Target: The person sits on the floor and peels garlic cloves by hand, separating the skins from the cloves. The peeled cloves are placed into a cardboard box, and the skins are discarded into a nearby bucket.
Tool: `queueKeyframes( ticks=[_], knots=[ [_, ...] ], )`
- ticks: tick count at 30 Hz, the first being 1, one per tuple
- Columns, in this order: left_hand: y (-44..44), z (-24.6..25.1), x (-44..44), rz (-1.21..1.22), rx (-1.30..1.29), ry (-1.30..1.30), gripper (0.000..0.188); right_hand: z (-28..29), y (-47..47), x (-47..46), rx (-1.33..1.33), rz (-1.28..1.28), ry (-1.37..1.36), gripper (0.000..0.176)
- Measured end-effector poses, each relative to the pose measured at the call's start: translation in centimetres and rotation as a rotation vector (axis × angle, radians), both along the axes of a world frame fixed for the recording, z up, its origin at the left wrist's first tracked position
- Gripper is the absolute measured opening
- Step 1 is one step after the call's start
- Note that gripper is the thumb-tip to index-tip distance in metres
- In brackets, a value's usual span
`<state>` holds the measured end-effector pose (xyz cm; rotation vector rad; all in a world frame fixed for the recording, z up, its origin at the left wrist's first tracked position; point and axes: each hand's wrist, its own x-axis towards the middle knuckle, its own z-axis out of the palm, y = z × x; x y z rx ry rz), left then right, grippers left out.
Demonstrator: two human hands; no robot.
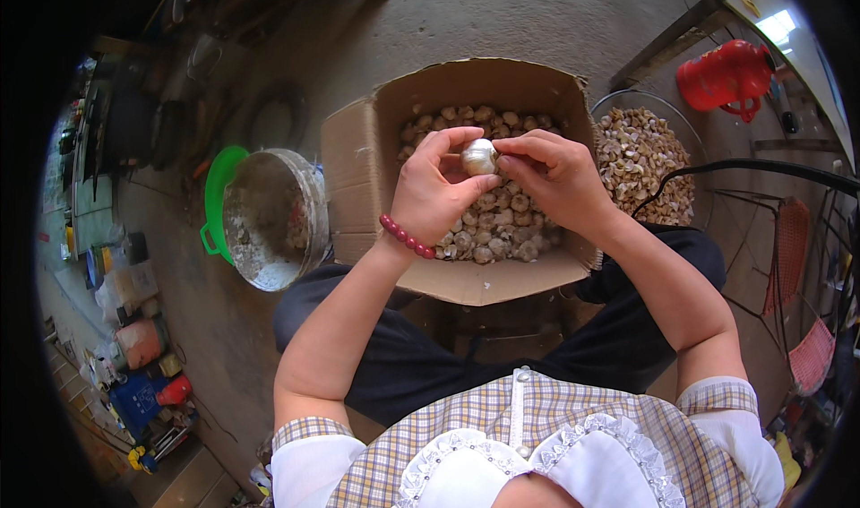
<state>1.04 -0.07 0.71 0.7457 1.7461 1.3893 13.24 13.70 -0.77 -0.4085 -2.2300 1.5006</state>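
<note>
A whitish garlic bulb point(479, 157) is between my two hands, above an open cardboard box point(353, 165) of garlic bulbs. My left hand point(437, 182) holds it between thumb and fingers. The thumb and fingertips of my right hand point(557, 175) pinch its right end. Below my hands lie many more garlic bulbs point(500, 236) in the box. To the right of the box stands a round container filled with loose garlic cloves point(641, 162).
A dirty white bucket point(319, 205) with pale residue stands left of the box, beside a green plastic basin point(218, 205). At the upper right is a red jug point(725, 78). A black cable or strap point(759, 165) curves in from the right, near wire-framed red mesh items point(786, 259).
</note>
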Motion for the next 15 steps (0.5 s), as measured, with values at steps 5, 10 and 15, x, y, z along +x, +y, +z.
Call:
queueKeyframes(
  ticks=[5, 10, 15],
  knots=[
    [0.0, -0.2, 0.4, -0.022, -0.017, 0.203, 0.049, 0.0, 0.0, -0.1, 0.069, -0.008, -0.032, 0.014],
    [0.4, -0.3, 0.8, 0.056, 0.025, 0.187, 0.043, 0.2, 0.1, -0.7, 0.091, -0.061, -0.037, 0.013],
    [0.9, -0.1, 0.0, 0.072, 0.034, 0.137, 0.042, 0.1, 0.8, -1.9, 0.184, -0.064, 0.014, 0.01]
  ],
)
